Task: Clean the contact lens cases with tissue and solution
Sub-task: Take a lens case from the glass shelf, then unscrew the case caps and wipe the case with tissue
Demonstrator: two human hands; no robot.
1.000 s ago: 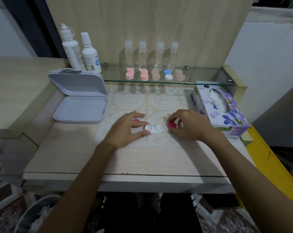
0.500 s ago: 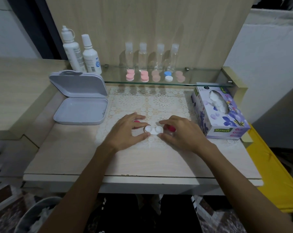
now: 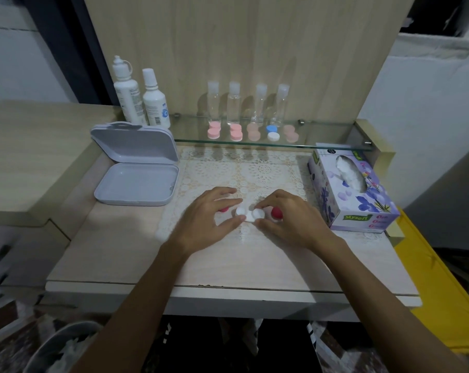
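White lens case [image 3: 250, 212] lay on the lace mat just left of the tissue box [image 3: 352, 191], long axis left-right. Left hand [image 3: 209, 219] pinched its left end, right hand [image 3: 287, 218] its right end, fingers curled. Red caps [image 3: 276, 212] lay outboard.

— What sits at the left of the table [image 3: 115, 254]?
— An open grey hinged box [image 3: 136, 181], lid propped upright.
— And along the glass shelf [image 3: 322, 135]?
— Four small clear bottles [image 3: 248, 106] in a row against the wooden back panel [image 3: 241, 44].
— Below the table?
— A bin [image 3: 63, 345] holding crumpled white paper, at the lower left
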